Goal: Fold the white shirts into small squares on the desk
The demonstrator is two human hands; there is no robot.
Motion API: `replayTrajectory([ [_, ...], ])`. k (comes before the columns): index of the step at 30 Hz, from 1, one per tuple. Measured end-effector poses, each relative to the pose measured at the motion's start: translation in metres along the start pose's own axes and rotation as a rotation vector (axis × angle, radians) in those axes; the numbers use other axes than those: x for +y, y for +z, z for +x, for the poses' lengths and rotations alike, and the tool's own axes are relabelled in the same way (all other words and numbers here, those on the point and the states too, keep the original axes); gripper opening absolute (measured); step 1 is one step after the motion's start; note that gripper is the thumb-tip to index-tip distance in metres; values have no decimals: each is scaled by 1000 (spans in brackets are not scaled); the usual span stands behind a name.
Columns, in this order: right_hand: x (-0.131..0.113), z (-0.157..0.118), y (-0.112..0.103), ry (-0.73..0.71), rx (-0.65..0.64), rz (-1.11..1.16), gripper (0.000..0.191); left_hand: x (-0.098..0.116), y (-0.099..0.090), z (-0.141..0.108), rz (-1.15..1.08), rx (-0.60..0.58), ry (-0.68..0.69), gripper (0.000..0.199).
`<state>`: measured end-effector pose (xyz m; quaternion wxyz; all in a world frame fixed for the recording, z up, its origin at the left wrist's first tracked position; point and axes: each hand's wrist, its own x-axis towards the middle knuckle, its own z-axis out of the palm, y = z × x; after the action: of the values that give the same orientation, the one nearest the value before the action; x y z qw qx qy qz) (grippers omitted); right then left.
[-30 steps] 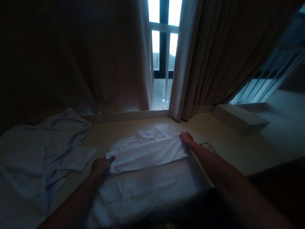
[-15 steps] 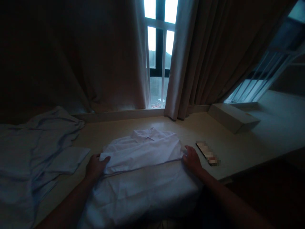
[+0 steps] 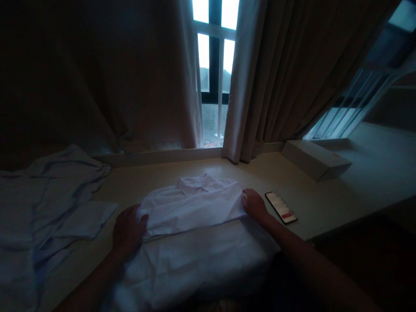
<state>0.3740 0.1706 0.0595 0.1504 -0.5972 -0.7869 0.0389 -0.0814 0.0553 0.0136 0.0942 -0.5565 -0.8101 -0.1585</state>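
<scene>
A white collared shirt [image 3: 195, 208] lies on the pale tabletop, its upper part folded across and its lower part spread toward me over the near edge. At the left side of the fold, my left hand [image 3: 130, 227] grips the cloth between thumb and fingers. My right hand [image 3: 255, 203] is closed on the right side of the shirt, near the shoulder. The collar points to the window, between and beyond both hands.
More white clothing [image 3: 65, 203] is heaped at the left. A phone [image 3: 281, 208] lies right of my right hand, and a pale box [image 3: 316, 158] stands farther back. Behind the tabletop [image 3: 351, 190] hang long curtains [image 3: 253, 86] around a window [image 3: 212, 78].
My left hand has moved slightly up along the left edge of the shirt. My right hand has shifted up and left and closed on the cloth. The view has turned a little.
</scene>
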Motion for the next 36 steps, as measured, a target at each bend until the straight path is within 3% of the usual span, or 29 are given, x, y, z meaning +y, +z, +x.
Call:
replayTrajectory([
  [3,-24,30,12,-2,-14,32,45,16,-4,7,93,-18,225,59],
  [5,-37,41,29,21,-65,26,51,23,-1,14,119,-99,297,63],
  [9,-42,41,66,158,-145,20,75,19,21,18,121,-287,216,71],
  [13,-30,39,83,127,-141,-14,83,12,37,10,167,-226,142,76],
  [21,-22,59,80,85,-190,-50,80,30,36,-3,168,-185,31,81],
  [25,-27,49,75,39,-32,-77,69,32,34,-5,151,-168,25,80],
  [28,-29,29,71,-73,66,-79,55,31,34,-5,157,-164,40,79],
  [30,-27,14,69,-112,18,-68,52,30,34,-5,162,-160,59,79],
  [36,-18,-10,60,-20,-130,-61,57,30,30,-3,132,-190,59,79],
])
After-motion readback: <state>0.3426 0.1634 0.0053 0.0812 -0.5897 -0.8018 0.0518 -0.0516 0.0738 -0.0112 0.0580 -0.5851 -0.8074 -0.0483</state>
